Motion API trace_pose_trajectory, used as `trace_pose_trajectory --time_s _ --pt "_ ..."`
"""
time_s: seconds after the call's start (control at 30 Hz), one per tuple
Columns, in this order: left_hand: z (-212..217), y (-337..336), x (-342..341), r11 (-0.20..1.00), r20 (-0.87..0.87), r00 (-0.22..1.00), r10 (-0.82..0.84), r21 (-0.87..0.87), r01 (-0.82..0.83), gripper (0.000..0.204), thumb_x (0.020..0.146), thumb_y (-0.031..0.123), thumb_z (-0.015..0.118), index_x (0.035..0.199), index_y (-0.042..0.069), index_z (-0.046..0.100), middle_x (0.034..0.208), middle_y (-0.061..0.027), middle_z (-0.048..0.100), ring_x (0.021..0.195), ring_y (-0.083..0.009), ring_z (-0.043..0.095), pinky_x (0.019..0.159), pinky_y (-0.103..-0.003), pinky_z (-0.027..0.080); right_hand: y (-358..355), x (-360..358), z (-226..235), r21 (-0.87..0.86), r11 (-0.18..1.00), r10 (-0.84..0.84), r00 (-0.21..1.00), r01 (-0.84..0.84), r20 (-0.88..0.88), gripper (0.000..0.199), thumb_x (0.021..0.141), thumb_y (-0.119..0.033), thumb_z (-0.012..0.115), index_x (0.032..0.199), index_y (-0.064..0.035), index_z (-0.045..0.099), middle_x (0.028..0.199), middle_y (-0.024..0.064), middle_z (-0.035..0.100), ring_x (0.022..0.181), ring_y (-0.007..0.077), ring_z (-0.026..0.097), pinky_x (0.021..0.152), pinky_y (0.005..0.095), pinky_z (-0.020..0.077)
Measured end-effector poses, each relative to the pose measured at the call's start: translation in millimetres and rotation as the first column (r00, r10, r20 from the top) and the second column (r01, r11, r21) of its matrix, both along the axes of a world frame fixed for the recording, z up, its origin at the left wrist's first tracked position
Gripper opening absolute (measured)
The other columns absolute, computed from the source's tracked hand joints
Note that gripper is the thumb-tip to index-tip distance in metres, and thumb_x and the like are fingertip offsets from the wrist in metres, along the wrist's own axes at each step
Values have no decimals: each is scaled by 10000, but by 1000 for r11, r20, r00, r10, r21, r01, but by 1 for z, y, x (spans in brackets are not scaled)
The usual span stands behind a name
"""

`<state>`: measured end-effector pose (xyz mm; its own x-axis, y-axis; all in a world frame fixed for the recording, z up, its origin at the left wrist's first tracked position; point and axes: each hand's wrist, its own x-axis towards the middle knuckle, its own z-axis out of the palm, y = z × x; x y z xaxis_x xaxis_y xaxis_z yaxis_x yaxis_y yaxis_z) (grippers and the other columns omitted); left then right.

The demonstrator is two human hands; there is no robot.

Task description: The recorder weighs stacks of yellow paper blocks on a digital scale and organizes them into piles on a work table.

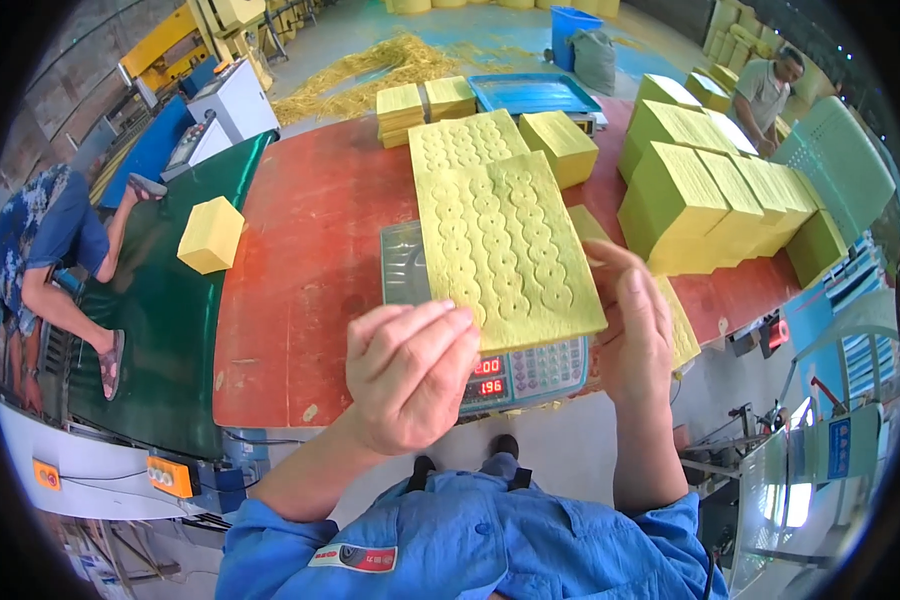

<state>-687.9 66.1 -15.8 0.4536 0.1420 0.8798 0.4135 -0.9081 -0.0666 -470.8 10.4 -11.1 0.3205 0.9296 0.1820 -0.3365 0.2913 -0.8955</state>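
A stack of yellow embossed paper (510, 250), with rows of round scalloped marks, is tilted up in front of me over a scale. My left hand (410, 375) is closed on its near left corner, fingers curled together. Along the stack's right edge is my right hand (638, 325), its fingers stretched and spread; whether they touch the paper I cannot tell. The scale's keypad (545, 368) and red lit display show below the stack, and its metal pan (403, 265) shows at the left. Another embossed stack (465, 140) lies just beyond, and more yellow paper (680, 320) lies partly behind my right hand.
Yellow paper blocks (670, 205) crowd the right of the red table (300, 260). At the back are a blue tray (530, 93) and smaller stacks. One block (211, 235) rests on the green conveyor belt (160, 330), where a person bends over; another person stands at the far right.
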Motion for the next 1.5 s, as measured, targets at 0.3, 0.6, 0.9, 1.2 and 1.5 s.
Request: trace_pose_trajectory --time_s 0.3,0.6,0.9,1.2,1.5 --pt "-56 -28 9 198 696 697 172 -718 667 441 982 128 625 1347 -85 499 1255 -153 609 1122 -179 595 956 -330 494 -34 -20 -46 -173 985 3 995 14 100 423 960 31 530 1380 24 481 1135 106 668 943 121 653 679 269 576" --pt "-97 -60 57 -262 444 896 12 -863 431 158 1003 89 565 977 -37 657 769 -37 630 666 -97 586 631 -255 492 -113 26 -106 -274 910 -264 945 310 192 323 975 -20 559 1293 39 572 1074 62 674 914 101 630 790 265 523" --pt "-155 -80 227 -501 372 928 1 -803 322 199 1006 160 583 876 21 643 724 -35 658 615 -85 612 542 -234 482 -124 200 -138 -295 784 -316 760 546 568 234 959 -38 578 1151 57 672 972 24 679 891 85 589 822 240 469" --pt "-163 -89 278 -448 289 934 210 -821 355 195 1008 201 589 899 42 618 713 -25 646 567 -80 600 488 -226 455 -81 274 -162 -346 857 -91 772 382 629 232 899 -8 653 1126 31 671 850 29 653 762 74 571 696 237 475" --pt "-167 -96 286 -361 251 929 272 -868 340 203 972 183 630 896 -5 616 682 -59 647 506 -92 588 449 -242 464 -74 281 -168 -277 876 -71 675 395 735 236 850 7 677 1085 12 689 831 59 650 723 102 585 657 260 484"
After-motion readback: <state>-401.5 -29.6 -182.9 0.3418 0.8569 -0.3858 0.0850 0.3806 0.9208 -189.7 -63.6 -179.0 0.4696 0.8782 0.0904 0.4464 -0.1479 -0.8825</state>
